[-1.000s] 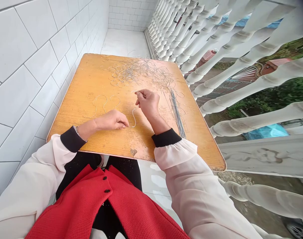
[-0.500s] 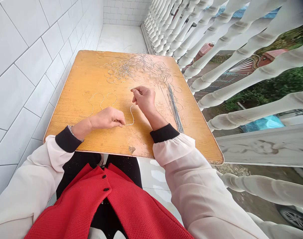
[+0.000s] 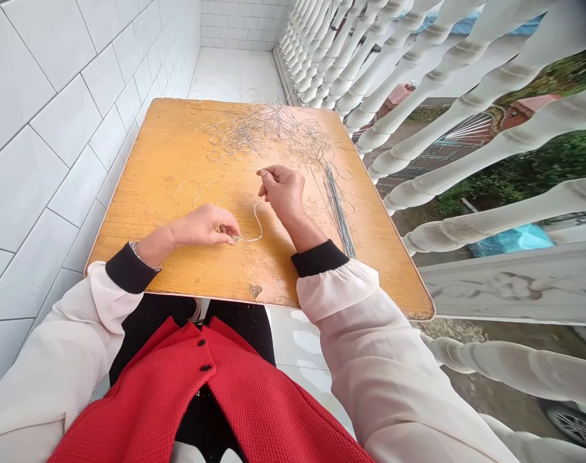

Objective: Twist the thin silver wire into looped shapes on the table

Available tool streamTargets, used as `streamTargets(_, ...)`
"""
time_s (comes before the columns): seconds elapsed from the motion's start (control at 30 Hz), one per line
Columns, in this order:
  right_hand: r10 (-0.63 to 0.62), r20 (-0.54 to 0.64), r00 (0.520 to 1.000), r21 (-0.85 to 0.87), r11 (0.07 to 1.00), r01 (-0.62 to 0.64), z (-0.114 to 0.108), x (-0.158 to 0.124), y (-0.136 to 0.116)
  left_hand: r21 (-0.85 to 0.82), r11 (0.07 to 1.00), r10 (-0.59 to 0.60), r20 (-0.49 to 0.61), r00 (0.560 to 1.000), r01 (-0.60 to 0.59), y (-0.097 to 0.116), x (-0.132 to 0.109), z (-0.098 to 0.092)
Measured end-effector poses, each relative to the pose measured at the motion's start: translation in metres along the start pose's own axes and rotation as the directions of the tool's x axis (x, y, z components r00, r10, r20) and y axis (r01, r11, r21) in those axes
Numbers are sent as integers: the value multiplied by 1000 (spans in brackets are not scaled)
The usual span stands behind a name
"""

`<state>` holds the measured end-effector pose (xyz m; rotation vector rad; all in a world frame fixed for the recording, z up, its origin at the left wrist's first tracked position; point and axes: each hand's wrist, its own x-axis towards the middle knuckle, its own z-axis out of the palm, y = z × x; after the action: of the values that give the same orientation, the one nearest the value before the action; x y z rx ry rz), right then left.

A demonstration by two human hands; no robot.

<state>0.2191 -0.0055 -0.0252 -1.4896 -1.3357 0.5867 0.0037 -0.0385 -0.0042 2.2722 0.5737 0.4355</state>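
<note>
From the head view, the left hand (image 3: 204, 226) and right hand (image 3: 283, 193) are nearly closed, pinching opposite ends of a thin silver wire (image 3: 258, 222), which is curving like a hook over the orange wooden surface (image 3: 139, 193), near a tangled wire heap (image 3: 259, 132).

This is an upper-floor balcony of a house, narrow and open on one side. Glossy white tiles cover the wall (image 3: 56, 161) and the floor (image 3: 235, 74), and a row of white turned balusters (image 3: 495, 218) runs along the outer edge. Past them, the view drops to green bushes (image 3: 471, 199), a blue sheet (image 3: 509, 239), a patterned metal gate (image 3: 471, 128) and part of a parked car's wheel (image 3: 575, 424). A small wooden worktop (image 3: 129, 225) stands between wall and balusters, with bent wire (image 3: 254, 132) heaped on it, so this homely spot serves as a makeshift place for handwork.
</note>
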Motion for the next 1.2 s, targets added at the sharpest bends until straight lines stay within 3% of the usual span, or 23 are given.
streamTargets(0.3,-1,-20,1000,-40,999,1,3,3,6,-56,995,-88,-30,996,86,0,0,2)
streamTargets(0.6,-53,-20,998,-76,996,51,1,-4,0,86,996,6,0,1000,-6,-1,2,7)
streamTargets(0.83,19,-1,1000,-65,998,-19,2,-2,1,19,999,-32,101,994,30,-3,3,13)
streamTargets(1.2,62,-2,998,-47,997,-62,4,-2,4,-173,968,-168,101,981,183,9,0,2)
